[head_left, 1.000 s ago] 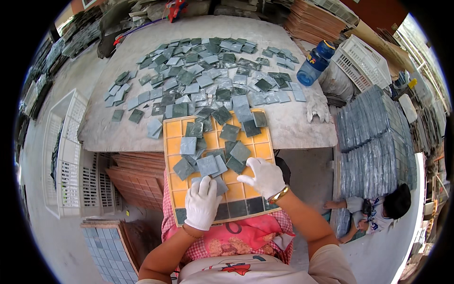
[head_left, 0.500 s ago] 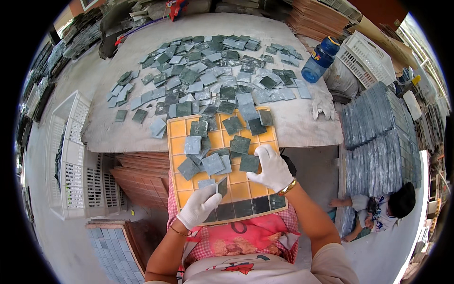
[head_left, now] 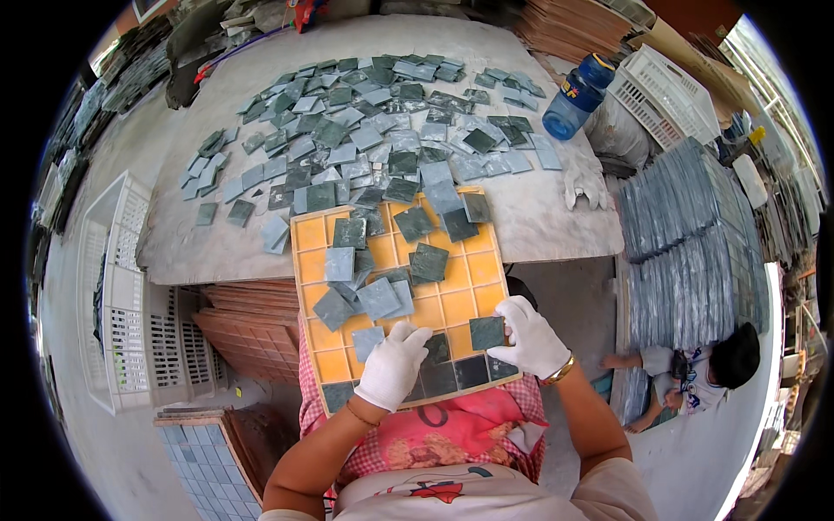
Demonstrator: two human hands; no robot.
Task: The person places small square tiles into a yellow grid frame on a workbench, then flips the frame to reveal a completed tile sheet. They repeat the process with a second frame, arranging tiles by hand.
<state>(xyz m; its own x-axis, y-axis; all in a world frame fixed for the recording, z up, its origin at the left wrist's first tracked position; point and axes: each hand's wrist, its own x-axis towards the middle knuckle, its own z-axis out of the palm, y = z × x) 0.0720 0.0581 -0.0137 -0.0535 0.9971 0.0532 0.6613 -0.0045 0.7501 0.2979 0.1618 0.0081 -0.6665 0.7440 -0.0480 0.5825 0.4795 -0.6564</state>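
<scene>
A yellow gridded tray [head_left: 300, 260] with pale dividers rests at a tilt against the table edge and my lap. Dark square stone tiles [head_left: 471, 372] line its lowest row. My left hand [head_left: 395, 365], in a white glove, has its fingers pressed together at the edge of a dark stone tile [head_left: 437, 349] in the row above. Between thumb and fingers, my gloved right hand [head_left: 534, 339] grips a green-grey stone tile [head_left: 486, 333] over the tray's right side. Several loose tiles [head_left: 380, 298] lie overlapping on the tray's middle and upper part.
Many loose tiles [head_left: 330, 133] cover the table [head_left: 208, 256]. At its right stand a blue bottle [head_left: 576, 97] and a white glove [head_left: 585, 187]. Stacked tiles [head_left: 678, 252] and a seated person [head_left: 695, 378] are on the right; a white crate [head_left: 122, 295] stands left.
The tile from my left hand now sits in the second row from the bottom, by my fingertips. My right hand has come down and right with its tile. The whole view has shifted slightly.
</scene>
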